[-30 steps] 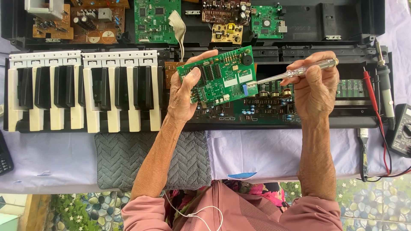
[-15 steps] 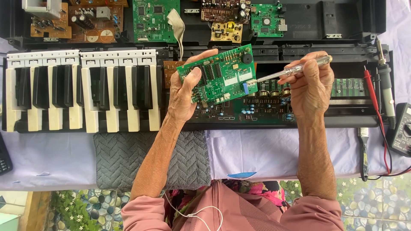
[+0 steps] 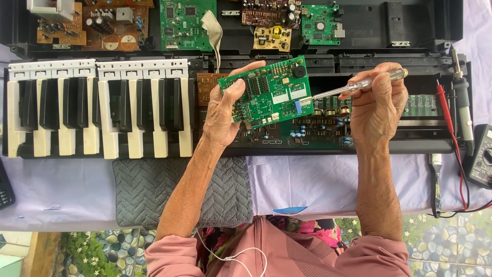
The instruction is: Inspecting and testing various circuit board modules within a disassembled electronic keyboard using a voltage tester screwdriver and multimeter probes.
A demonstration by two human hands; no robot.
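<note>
At the far left, the row of white and black keys (image 3: 97, 107) lies in the opened black keyboard case (image 3: 410, 31), which rests on the table (image 3: 66, 184) under a pale cloth, with a grey knitted mat (image 3: 138, 190) just below the keys. Brown and green circuit boards (image 3: 87, 23) sit in the lid part of the case above.

The left hand (image 3: 223, 115) holds a green circuit board (image 3: 269, 92) up over the open case; its fingers are closed on the board's left edge, thumb on the face and the rest curled behind. The board is tilted, its right end raised. Compared with half a second ago the hand and the board are in nearly the same place, so the hold is steady.

The right hand (image 3: 376, 105) is closed around a clear-handled screwdriver (image 3: 359, 84), fingers wrapped on the handle. The tip now touches, or sits just at, a small blue part (image 3: 298, 106) near the board's right edge; a second ago it lay slightly farther right and lower. I judge that the tool has been brought onto one spot of the board, so the work looks to be at the point of probing or prying there.

At the right edge lie meter probes (image 3: 445, 110) and a dark multimeter (image 3: 482, 156), well apart from both hands.
</note>
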